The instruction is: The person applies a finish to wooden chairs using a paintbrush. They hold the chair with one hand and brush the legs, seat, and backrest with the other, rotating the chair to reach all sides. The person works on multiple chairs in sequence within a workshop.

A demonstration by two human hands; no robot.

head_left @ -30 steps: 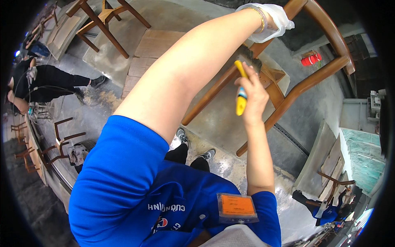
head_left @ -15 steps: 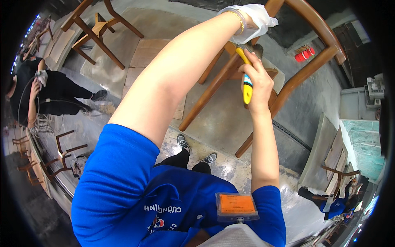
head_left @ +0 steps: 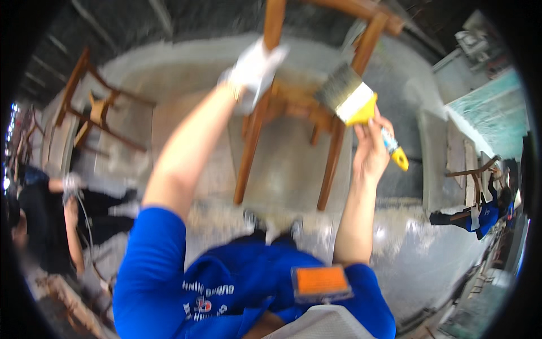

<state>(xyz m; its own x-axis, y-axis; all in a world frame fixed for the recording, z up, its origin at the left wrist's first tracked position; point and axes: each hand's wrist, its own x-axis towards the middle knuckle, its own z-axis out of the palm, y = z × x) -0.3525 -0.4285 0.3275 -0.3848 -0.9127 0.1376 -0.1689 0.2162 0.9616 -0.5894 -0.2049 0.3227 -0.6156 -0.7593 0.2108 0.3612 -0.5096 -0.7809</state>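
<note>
A brown wooden chair frame (head_left: 253,155) stands in front of me with its legs toward me. My left hand (head_left: 254,70), in a thin white glove, is closed round the chair's left upright; its fingers are partly blurred. My bare right hand (head_left: 371,148) grips a wide flat paintbrush (head_left: 359,105) with a yellow handle and dark bristles. The bristles point up and left, in front of the chair's right upright. Whether they touch the wood I cannot tell.
Another wooden chair (head_left: 95,113) stands at the left. A person in black (head_left: 42,220) holds a hose or cable at the far left. Someone in blue (head_left: 486,217) is by a chair at the far right. A grey slab (head_left: 437,164) lies on the right.
The chair has turned more upright before me. My left hand has moved left and down along it. My right hand has shifted right and down, and the brush's wide head now shows.
</note>
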